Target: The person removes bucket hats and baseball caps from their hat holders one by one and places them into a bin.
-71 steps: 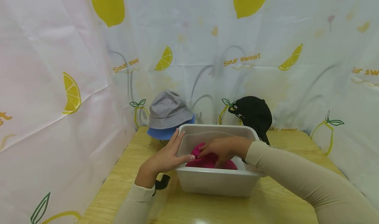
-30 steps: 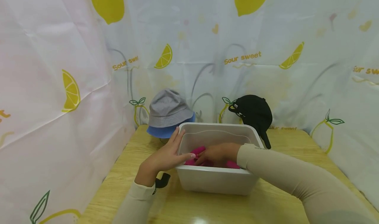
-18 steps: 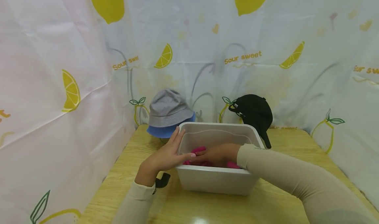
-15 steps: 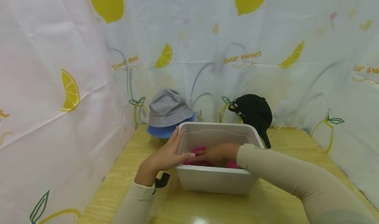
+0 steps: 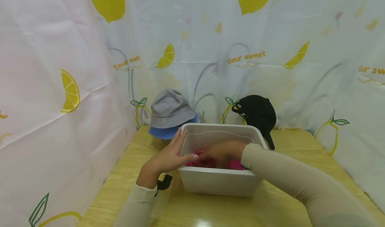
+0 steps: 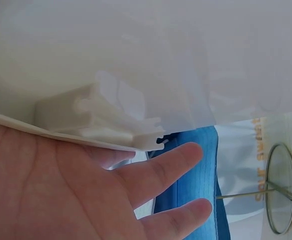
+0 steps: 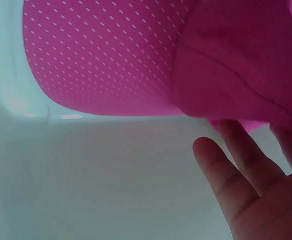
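Observation:
A light grey plastic tub (image 5: 216, 183) stands on the table, holding a bright pink hat (image 7: 105, 55) of dotted fabric with a seamed plain part. My left hand (image 5: 163, 158) rests on the tub's left rim, thumb over the edge and fingers straight along the outside; the left wrist view shows the palm right against the rim. Down inside the tub, my right hand (image 5: 222, 153) is at the pink hat. In the right wrist view its fingers (image 7: 223, 175) are extended, some tips tucked behind the hat's edge; the thumb is hidden.
Behind the tub at left, a grey bucket hat (image 5: 169, 108) sits over a blue hat (image 5: 163, 133). A black cap (image 5: 258, 111) hangs raised at back right, its strap dangling near the tub. A wire stand (image 6: 281, 190) shows beside the blue hat. Lemon-printed sheeting (image 5: 192, 26) surrounds the wooden table (image 5: 285, 193).
My right hand has gone deeper into the tub, and the pink hat sits lower and flatter than at first. Lately the right hand has lifted slightly. The left hand stays on the rim.

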Motion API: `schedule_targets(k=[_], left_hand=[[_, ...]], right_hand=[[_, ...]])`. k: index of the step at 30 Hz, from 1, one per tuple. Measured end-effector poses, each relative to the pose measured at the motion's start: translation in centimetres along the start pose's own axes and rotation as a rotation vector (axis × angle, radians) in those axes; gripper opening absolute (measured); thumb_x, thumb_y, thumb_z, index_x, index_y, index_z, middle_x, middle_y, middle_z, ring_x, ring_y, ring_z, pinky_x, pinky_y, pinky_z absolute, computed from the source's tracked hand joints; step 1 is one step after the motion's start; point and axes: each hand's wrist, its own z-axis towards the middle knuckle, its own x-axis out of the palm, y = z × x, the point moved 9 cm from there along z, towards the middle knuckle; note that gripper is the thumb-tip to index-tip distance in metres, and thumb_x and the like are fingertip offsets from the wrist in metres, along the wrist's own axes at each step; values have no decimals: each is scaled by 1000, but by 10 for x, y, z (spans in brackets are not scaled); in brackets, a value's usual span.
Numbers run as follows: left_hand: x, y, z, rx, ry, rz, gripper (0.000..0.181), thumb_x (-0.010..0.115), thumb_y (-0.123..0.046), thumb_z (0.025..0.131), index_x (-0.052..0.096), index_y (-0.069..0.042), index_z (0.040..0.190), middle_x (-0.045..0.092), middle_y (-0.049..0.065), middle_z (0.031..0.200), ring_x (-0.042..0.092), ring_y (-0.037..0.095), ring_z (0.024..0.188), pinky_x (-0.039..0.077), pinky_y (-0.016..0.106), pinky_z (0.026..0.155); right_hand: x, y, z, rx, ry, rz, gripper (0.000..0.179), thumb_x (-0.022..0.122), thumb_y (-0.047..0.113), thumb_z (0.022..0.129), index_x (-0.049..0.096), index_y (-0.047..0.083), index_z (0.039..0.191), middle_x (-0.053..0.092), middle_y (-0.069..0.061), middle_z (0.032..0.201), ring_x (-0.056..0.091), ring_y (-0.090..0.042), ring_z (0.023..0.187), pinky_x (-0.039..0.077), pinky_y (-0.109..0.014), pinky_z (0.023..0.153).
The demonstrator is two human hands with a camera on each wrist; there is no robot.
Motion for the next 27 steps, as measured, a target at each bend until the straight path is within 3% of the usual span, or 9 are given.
schedule_targets(k=[4, 10, 16, 18, 24, 27], left_hand=[[0, 0, 1, 1, 1, -11, 114, 63, -79, 85, 4, -28, 169, -11, 1, 175, 25, 31, 157, 33, 52, 122], [1, 1, 1, -4, 4, -6, 113, 62, -79, 86, 4, -28, 169, -11, 2, 175, 22, 32, 158, 32, 53, 122], [-1, 0, -1, -9, 1, -10, 113, 62, -79, 86, 5, -27, 169, -11, 1, 175, 25, 31, 157, 32, 53, 122], [-1, 0, -1, -10, 3, -12, 114, 63, -79, 86, 5, -27, 169, -11, 1, 175, 27, 31, 156, 33, 53, 122], [0, -2, 0, -10, 11, -17, 113, 63, -77, 87, 5, -25, 169, -11, 2, 175, 23, 32, 157, 33, 53, 122], [-1, -2, -1, -6, 8, -20, 113, 63, -77, 87, 5, -25, 169, -11, 2, 175, 22, 33, 158, 33, 54, 122]], right_hand=[[-8, -1, -3, 16, -38, -9, 79, 86, 35, 87, 47, 31, 156, 47, 3, 157, 50, -12, 131, 45, -35, 113], [-16, 2, -7, 1, -79, 43, 73, 86, 33, 86, 53, 30, 151, 58, 5, 144, 56, -12, 122, 48, -35, 109], [-25, -9, -11, 122, -134, 108, 84, 90, 36, 81, 50, 35, 154, 51, 8, 156, 56, -17, 131, 50, -42, 109], [-28, -11, -12, 133, -160, 90, 88, 91, 37, 80, 48, 35, 156, 47, 7, 160, 56, -19, 133, 50, -44, 108], [-47, -3, -18, 60, -245, -26, 91, 92, 38, 79, 47, 29, 157, 41, -3, 164, 48, -23, 145, 46, -46, 114], [-54, -4, -23, 76, -266, -16, 92, 90, 38, 81, 43, 30, 159, 37, -5, 167, 44, -26, 148, 46, -48, 114]])
